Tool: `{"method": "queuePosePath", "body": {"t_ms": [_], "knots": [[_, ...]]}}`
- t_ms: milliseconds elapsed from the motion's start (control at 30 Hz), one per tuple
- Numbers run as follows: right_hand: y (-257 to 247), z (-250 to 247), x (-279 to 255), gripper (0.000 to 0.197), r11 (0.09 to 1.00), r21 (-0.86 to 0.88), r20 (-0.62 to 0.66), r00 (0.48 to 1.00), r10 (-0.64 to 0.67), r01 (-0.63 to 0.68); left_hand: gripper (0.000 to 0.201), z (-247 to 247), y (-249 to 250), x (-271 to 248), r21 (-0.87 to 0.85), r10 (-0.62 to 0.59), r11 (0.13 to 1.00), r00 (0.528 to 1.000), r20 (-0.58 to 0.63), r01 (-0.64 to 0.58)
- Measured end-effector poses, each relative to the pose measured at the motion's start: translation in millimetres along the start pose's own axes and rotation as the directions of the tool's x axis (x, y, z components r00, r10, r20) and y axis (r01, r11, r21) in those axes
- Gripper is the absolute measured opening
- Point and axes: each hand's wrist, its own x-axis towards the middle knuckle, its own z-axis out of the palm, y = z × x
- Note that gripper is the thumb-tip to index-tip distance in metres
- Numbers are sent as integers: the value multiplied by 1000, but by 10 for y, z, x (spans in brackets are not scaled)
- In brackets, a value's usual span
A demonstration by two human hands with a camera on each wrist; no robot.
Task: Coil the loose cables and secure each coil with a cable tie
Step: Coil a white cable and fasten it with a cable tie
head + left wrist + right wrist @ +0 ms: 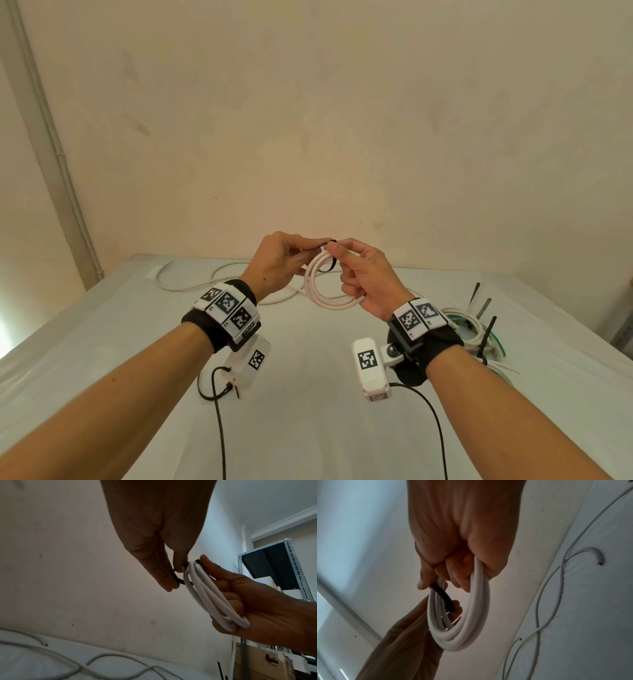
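above the white counter (308, 394) the right hand (370, 277) is clutching the white coil (325, 298) while the left hand (274, 263) is pinching the black tie (327, 265), which probably needs pulling snug without loosening loops.

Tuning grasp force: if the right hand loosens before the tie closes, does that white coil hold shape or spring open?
Probably springs open somewhat: the white coil keeps smooth, round loops, suggesting semi-stiff cable. The black cable tie looks unclosed. Likely light: the right hand lifts it by a finger grip.
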Motion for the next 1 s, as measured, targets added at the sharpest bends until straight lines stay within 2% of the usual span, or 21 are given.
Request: {"method": "queuePosePath", "body": {"t_ms": [67, 200, 367, 467, 533, 667, 800, 1000], "knots": [[3, -6, 0, 16, 1000, -5, 9, 1000, 6, -6, 23, -21, 3, 27, 37, 2, 999, 1000, 13, -2], [25, -21, 15, 27, 1000, -17, 3, 1000, 10, -10, 20, -24, 19, 60, 116, 17, 993, 1000, 25, -20], [51, -21, 6, 18, 1000, -18, 4, 1000, 24, -24, 21, -5, 19, 59, 174, 76, 982, 997, 32, -80], [58, -17, -7, 21, 999, -31, 5, 999, 33, -33, 21, 1, 6, 54, 196, 107, 974, 993, 46, -114], [46, -14, -16, 25, 998, -44, 12, 999, 35, -34, 23, -6, -2, 55, 188, 118, 974, 992, 53, -126], [29, -19, -54, 14, 996, -81, 28, 999, 37, -35, 25, -6, 12, 42, 148, 113, 981, 990, 88, -125], [36, -31, -46, 20, 991, -133, 5, 1000, 18, -17, 27, 13, -7, 23, 81, 78, 993, 993, 93, -86], [45, -64, -65, 24, 987, -158, 5, 1000, 25, -24, 23, 8, 30, 10, 227, 119, 965, 991, 61, -130]]}}
